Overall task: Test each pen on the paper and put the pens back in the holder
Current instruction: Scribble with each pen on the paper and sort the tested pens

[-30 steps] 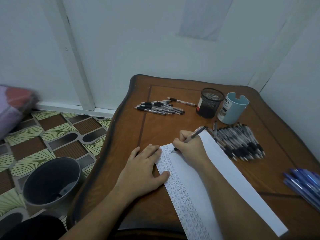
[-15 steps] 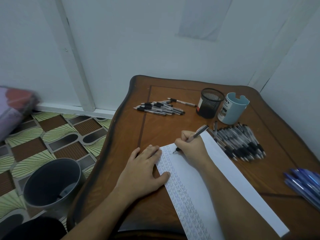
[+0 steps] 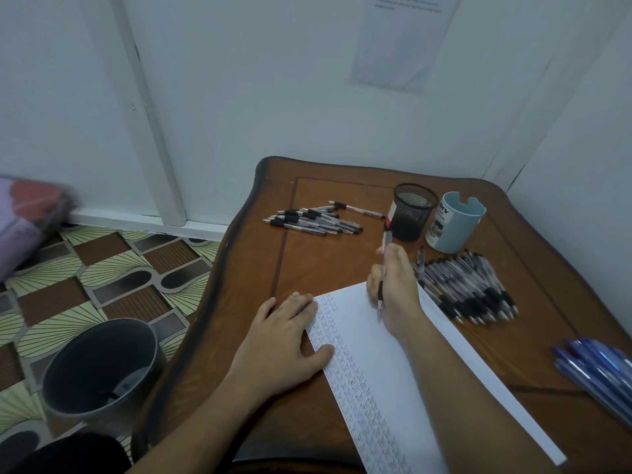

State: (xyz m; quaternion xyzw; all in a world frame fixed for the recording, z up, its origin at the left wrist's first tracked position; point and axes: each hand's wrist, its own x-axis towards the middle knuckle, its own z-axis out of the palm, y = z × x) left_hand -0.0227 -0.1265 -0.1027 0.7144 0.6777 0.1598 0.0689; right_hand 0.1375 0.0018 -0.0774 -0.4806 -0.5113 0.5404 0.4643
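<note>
Floor tiles (image 3: pixel 102 261) in brown and green fill the left side, and a blurry pink and red bundle (image 3: pixel 27 220) lies on them by the wall. Nearer to the person, a dark grey bin (image 3: pixel 102 322) stands on the floor, just beside the brown worktop (image 3: pixel 328 261).

The left grip (image 3: pixel 284 340) lies flat on the worktop with its fingers straight. It holds nothing, and its fingertips and thumb press on the left edge of the paper (image 3: pixel 410 371). The paper is a long white sheet that runs from the near edge up toward the middle of the worktop. Rows of small blue marks fill its left part.

At the back, a small pile of pens (image 3: pixel 314 218) with black ends lies on the wood, well apart from the paper.

The right grip (image 3: pixel 396 292) is at the far end of the paper, with its fingers curled round one pen (image 3: pixel 386 240). That pen stands nearly upright, tip down, close over the sheet. I cannot tell if the tip touches.

Behind it the black mesh holder (image 3: pixel 412 213) stands upright, and a blue cup (image 3: pixel 455 227) is just beside it on the right. A big pile of pens (image 3: pixel 468 289) lies right of the paper, near the right grip. At the right edge lie some blue pens (image 3: pixel 598 371).
</note>
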